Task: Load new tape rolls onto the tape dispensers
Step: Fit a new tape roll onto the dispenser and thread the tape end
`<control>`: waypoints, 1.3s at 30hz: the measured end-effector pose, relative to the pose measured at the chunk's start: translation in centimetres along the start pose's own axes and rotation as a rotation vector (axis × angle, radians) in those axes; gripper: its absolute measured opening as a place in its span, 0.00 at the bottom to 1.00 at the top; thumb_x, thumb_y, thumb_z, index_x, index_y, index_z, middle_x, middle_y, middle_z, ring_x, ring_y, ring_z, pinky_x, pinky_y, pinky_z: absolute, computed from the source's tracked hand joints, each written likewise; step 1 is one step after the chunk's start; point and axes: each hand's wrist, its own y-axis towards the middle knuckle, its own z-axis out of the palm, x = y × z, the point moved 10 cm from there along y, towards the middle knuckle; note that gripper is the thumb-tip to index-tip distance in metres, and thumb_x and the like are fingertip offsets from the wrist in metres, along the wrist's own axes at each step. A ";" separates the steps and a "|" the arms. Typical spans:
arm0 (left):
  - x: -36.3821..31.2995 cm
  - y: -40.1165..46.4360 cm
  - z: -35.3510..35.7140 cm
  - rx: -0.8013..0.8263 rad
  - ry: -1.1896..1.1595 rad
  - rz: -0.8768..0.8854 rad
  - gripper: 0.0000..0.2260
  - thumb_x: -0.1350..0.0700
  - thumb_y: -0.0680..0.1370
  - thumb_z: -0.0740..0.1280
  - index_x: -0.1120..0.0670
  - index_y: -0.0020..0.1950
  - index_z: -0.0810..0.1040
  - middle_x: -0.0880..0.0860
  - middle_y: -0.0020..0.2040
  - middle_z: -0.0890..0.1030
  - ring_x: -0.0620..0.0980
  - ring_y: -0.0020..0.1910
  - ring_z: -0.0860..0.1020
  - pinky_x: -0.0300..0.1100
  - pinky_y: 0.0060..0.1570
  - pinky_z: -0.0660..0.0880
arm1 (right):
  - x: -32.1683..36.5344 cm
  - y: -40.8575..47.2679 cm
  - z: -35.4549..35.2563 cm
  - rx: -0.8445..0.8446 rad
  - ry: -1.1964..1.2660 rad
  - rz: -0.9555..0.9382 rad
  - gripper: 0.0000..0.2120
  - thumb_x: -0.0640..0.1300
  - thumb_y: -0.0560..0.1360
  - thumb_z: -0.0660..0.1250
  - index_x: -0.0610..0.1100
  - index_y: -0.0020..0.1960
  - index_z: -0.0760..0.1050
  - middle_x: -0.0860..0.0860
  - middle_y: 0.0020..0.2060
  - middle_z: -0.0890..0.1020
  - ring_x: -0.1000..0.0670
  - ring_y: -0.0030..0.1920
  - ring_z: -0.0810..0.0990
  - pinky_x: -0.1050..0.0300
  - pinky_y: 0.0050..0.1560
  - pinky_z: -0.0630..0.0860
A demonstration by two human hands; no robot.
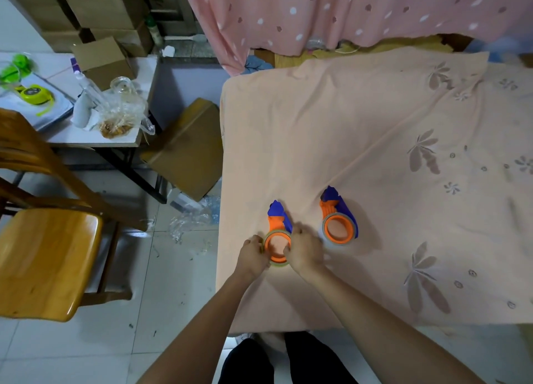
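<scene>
Two orange and blue tape dispensers lie on the peach bed sheet. The near dispenser has a clear tape roll round its orange hub. My left hand grips the roll's left edge, fingers curled on it. My right hand grips the roll's right side and covers part of it. The second dispenser lies just to the right, untouched, with a tape roll seated on its hub.
A wooden chair stands on the tiled floor at the left. Behind it, a small white table carries bottles, bags and a cardboard box. A brown carton leans beside the bed. A pink curtain hangs behind.
</scene>
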 end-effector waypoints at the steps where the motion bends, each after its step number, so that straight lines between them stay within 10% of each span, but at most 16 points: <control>1: 0.0 0.0 0.1 0.008 -0.021 0.000 0.11 0.60 0.77 0.63 0.61 0.58 0.72 0.58 0.52 0.74 0.49 0.35 0.77 0.30 0.29 0.72 | -0.1 0.0 0.1 -0.003 0.000 0.007 0.26 0.49 0.74 0.68 0.38 0.67 0.68 0.43 0.56 0.79 0.43 0.55 0.78 0.50 0.52 0.78; 13: 0.7 -0.3 0.2 0.045 -0.240 -0.071 0.06 0.62 0.76 0.65 0.59 0.51 0.71 0.56 0.35 0.79 0.51 0.29 0.78 0.42 0.35 0.77 | -0.7 -0.1 -0.8 -0.022 0.120 0.059 0.15 0.46 0.74 0.68 0.42 0.58 0.73 0.46 0.51 0.82 0.44 0.51 0.81 0.55 0.44 0.76; 20: -1.3 -2.1 -2.7 -0.059 -0.568 -0.063 0.09 0.55 0.77 0.69 0.59 0.51 0.73 0.53 0.45 0.76 0.48 0.42 0.75 0.39 0.42 0.72 | -2.3 -0.6 -1.0 0.050 0.742 0.157 0.07 0.41 0.70 0.70 0.40 0.48 0.79 0.46 0.37 0.81 0.45 0.39 0.80 0.53 0.40 0.78; 28: -8.9 -7.1 -2.4 0.487 -1.275 0.002 0.14 0.53 0.77 0.62 0.62 0.53 0.78 0.61 0.47 0.83 0.54 0.43 0.83 0.48 0.49 0.81 | 1.1 -2.0 -4.6 0.230 1.150 -0.041 0.14 0.27 0.73 0.63 0.37 0.55 0.78 0.47 0.42 0.83 0.50 0.43 0.81 0.58 0.43 0.80; 39: -11.7 -8.3 -3.9 0.462 -1.028 0.198 0.14 0.51 0.78 0.64 0.61 0.54 0.77 0.59 0.42 0.79 0.55 0.38 0.79 0.47 0.44 0.77 | 3.1 -5.5 -8.2 0.426 1.598 0.035 0.07 0.45 0.80 0.62 0.41 0.51 0.69 0.52 0.26 0.74 0.53 0.27 0.72 0.61 0.33 0.72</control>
